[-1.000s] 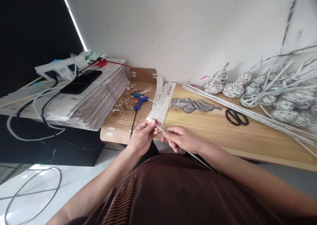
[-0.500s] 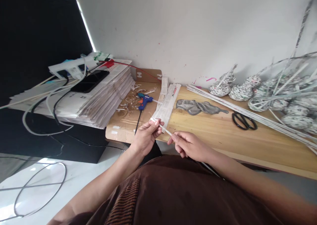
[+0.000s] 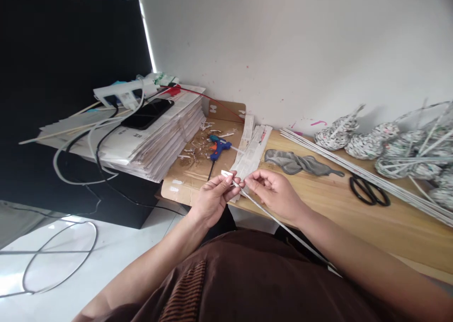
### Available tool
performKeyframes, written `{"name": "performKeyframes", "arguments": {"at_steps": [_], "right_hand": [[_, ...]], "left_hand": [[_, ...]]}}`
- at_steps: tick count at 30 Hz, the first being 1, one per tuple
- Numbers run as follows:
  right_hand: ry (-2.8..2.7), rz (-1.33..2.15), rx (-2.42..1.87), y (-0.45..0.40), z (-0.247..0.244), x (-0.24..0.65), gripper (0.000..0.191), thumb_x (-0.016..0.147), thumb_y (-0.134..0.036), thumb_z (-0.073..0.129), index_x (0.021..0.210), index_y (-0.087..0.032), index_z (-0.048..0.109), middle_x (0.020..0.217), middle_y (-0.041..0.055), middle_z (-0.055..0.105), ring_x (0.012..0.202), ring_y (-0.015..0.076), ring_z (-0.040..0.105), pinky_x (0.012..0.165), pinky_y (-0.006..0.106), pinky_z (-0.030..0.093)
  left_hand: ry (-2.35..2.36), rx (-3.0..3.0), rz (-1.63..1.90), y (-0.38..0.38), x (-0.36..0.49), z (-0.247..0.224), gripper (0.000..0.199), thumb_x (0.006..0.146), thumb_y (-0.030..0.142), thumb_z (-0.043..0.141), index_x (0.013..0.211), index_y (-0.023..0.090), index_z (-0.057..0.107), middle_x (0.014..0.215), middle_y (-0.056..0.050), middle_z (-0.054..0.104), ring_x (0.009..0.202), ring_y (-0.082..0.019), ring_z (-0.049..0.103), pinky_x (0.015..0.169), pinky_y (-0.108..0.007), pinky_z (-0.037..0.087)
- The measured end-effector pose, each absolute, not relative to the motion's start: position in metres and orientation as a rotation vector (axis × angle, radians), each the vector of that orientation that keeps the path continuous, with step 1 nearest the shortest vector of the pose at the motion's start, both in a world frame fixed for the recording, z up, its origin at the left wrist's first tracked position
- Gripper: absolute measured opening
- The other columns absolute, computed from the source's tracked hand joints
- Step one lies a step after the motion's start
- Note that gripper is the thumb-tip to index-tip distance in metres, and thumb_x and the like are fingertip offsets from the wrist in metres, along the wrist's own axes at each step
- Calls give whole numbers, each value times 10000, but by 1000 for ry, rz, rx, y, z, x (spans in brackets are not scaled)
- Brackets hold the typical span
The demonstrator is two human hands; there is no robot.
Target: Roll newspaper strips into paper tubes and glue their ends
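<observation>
A thin rolled paper strip runs from my left hand down to the lower right, passing under my right forearm. The thumb and fingers of my left hand pinch its upper end, where a flat white tip sticks out. My right hand is beside that end, thumb and fingers curled together at the fingertips of my left hand. What its fingertips grip is too small to make out. Flat newspaper strips lie just beyond both hands, and a blue glue gun rests on the cardboard.
At the left, a tall paper stack carries a black phone, a power strip and cables. To the right are a grey cloth, black scissors, long paper rods and several woven paper shapes by the wall.
My right hand has moved up along the strip, close to my left fingertips, and more of the strip shows below it. The view has shifted, so the table items appear farther right.
</observation>
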State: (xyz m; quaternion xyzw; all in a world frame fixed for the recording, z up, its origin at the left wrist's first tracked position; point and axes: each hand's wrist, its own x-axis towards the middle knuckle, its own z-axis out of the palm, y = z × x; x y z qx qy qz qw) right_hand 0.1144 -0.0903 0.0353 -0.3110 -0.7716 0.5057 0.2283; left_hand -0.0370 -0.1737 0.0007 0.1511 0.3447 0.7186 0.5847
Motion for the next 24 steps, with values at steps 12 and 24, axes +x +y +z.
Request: {"name": "performKeyframes", "arguments": {"at_steps": [12,24], "right_hand": [[-2324,984,-825,-82,37,50,194,835,-352,590,746,-192,655,723,17,654,638,129,560,621,254,420],[-2293,1412,-1144,-31,18,5,444,855,-590,495,826,-178,657,690,34,656,484,120,565,453,237,395]], "left_hand": [[830,299,1731,-175,-56,-5,222,726,157,760,935,108,705,930,-52,696,747,-101,667,715,-198,574],[876,213,1790,-179,-84,-10,206,681,207,809,798,108,672,774,-30,671,817,-170,712,714,-185,573]]}}
